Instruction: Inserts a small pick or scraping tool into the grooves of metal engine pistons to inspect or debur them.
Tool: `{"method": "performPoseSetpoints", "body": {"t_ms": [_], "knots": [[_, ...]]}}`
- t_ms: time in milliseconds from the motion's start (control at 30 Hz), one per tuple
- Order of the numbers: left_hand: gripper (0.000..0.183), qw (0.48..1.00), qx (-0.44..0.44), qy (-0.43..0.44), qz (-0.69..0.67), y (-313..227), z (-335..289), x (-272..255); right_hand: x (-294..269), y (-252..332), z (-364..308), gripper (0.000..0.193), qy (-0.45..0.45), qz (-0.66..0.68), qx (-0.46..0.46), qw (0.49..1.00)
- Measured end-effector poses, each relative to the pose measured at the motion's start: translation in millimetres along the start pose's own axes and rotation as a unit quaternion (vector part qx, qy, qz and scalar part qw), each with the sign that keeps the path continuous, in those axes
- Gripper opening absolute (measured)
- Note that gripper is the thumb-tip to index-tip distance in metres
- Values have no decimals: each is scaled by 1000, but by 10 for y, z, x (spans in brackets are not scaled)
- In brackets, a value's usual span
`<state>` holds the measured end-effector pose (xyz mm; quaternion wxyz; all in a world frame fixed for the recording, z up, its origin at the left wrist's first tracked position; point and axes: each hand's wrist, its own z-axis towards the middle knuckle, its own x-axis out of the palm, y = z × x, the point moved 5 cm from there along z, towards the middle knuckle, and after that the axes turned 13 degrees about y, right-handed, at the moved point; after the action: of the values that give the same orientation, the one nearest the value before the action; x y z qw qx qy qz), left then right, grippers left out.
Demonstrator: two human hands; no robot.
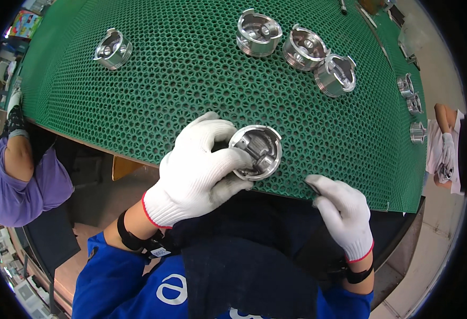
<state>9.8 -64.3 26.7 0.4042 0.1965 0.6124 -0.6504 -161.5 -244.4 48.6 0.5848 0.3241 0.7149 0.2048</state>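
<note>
My left hand [196, 167], in a white knitted glove with a red cuff edge, is closed around a shiny metal piston [268, 139]. Its hollow underside faces up, and the thumb reaches over the rim into it. The piston is just above the near edge of the green table mat. To the right, by the mat's edge, my right hand [345, 215] wears a matching glove. Its thumb stands apart from the bent fingers, and no held thing shows. A dark patch marks one fingertip; whether it is dirt or a small object is unclear.
The green perforated mat [191, 74] covers the table. A lone piston [114, 50] stands far left, and three stand far right of centre, including one piston [258, 33]. More pistons [417, 132] line the right edge. Other people [23, 175] are at the left and right sides.
</note>
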Motion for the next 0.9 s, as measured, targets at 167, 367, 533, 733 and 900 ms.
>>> {"method": "performPoseSetpoints", "body": {"t_ms": [167,367,533,733,900], "knots": [[41,1000,3,1,17,18,-1,16,-90,269,348,36,-7,-165,-40,986],[39,1000,10,-21,20,16,15,-9,113,403,428,33,44,-315,1,948],[41,999,11,-21,33,41,29,-2,181,353,376,35,42,-192,-48,979],[35,1000,-14,4,24,43,38,-56,-25,-81,206,35,-24,95,12,995],[35,967,-125,-68,211,367,23,-551,25,-324,-3,37,-51,320,121,938]]}}
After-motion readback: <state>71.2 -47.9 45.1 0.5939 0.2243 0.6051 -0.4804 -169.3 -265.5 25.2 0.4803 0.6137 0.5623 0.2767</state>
